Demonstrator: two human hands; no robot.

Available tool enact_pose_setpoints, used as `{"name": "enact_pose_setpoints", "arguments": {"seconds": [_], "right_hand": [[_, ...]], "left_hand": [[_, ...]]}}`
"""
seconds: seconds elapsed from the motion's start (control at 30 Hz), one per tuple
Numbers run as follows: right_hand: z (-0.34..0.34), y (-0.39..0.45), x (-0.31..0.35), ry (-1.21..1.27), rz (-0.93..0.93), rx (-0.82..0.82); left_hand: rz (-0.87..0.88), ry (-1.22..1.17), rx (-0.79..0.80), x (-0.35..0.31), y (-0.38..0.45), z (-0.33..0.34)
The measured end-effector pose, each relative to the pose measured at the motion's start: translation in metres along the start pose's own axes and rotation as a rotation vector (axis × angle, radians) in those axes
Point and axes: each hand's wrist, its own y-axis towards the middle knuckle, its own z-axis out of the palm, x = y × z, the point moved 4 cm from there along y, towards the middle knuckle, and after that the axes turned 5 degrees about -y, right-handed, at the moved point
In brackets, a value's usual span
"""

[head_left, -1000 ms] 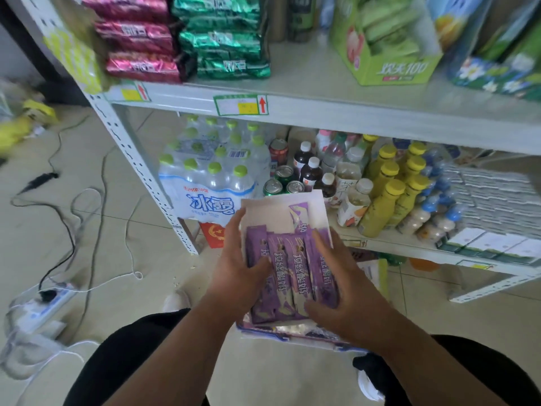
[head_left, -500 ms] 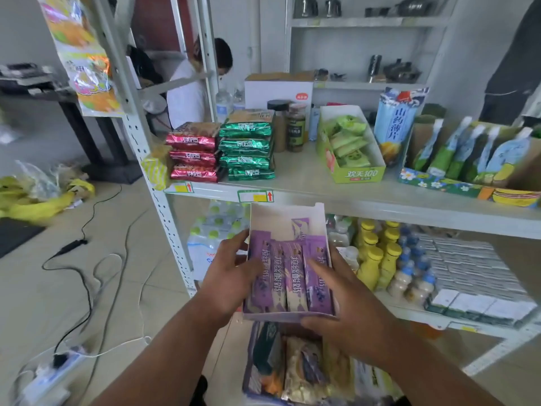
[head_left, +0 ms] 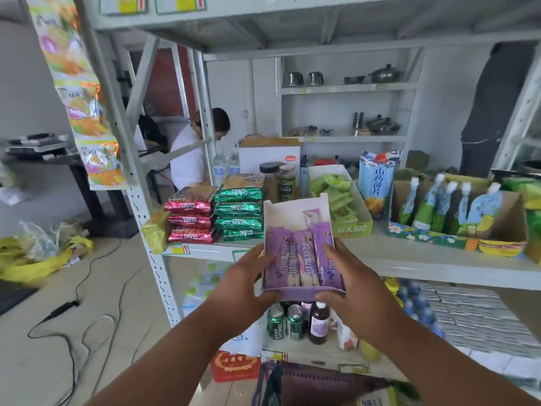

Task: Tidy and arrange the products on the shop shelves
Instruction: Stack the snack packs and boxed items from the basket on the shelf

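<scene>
Shelving (head_left: 409, 260) fills most of the frame now, grey metal with its middle board running across the centre. View has tilted up since half a second ago: the underside of the top board shows along the upper edge, and the back-wall rack with pots sits centre-right instead of at the top.

Floor (head_left: 58, 332) at lower left, with black and white cables trailing across it. Less of it is visible than before.

Cardboard tray (head_left: 456, 230) with green and blue pouches at right on the middle board. Green box (head_left: 354, 228) of green packets just left of it, behind the held box.

Stacks of red packets (head_left: 190, 219) and green packets (head_left: 238, 212) sit side by side left of centre on that board.

White box (head_left: 292, 212) of purple bars (head_left: 303, 260) is at frame centre, raised to the level of the middle board's front edge; earlier it was lower, in front of the bottles. Not set down.

Left hand (head_left: 246, 284) grips the box's left side, thumb on top, fingers curled under. Right hand (head_left: 355, 284) grips the right side the same way. Same two-handed hold as before.

Cans (head_left: 285, 320) and a dark bottle (head_left: 319, 322) stand on the lower board directly below the box.
</scene>
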Motion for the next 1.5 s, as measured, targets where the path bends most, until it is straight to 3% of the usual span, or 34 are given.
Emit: {"name": "enact_pose_setpoints", "arguments": {"seconds": [0.13,0.3,0.43,0.9,1.1,1.33,1.5], "right_hand": [[-0.001,0.032,-0.011,0.015,0.005,0.006],[0.007,0.066,-0.023,-0.035,0.008,0.022],[0.022,0.083,-0.039,-0.132,0.021,0.067],[0.045,0.098,-0.064,-0.357,-0.052,-0.142],[0.050,0.114,-0.061,-0.404,-0.071,-0.260],[0.057,0.127,-0.064,-0.373,-0.093,-0.244],[0.052,0.125,-0.060,-0.290,-0.016,-0.126]], "left_hand": [[0.047,0.091,-0.061,0.020,0.030,0.005],[-0.014,0.185,-0.147,0.037,0.058,0.004],[0.043,0.244,-0.137,0.045,0.075,0.009],[0.190,0.428,-0.108,0.090,0.118,0.032],[0.175,0.509,-0.149,0.091,0.122,0.032],[0.107,0.572,-0.150,0.086,0.133,0.035],[0.001,0.575,-0.142,0.078,0.129,0.037]]}}
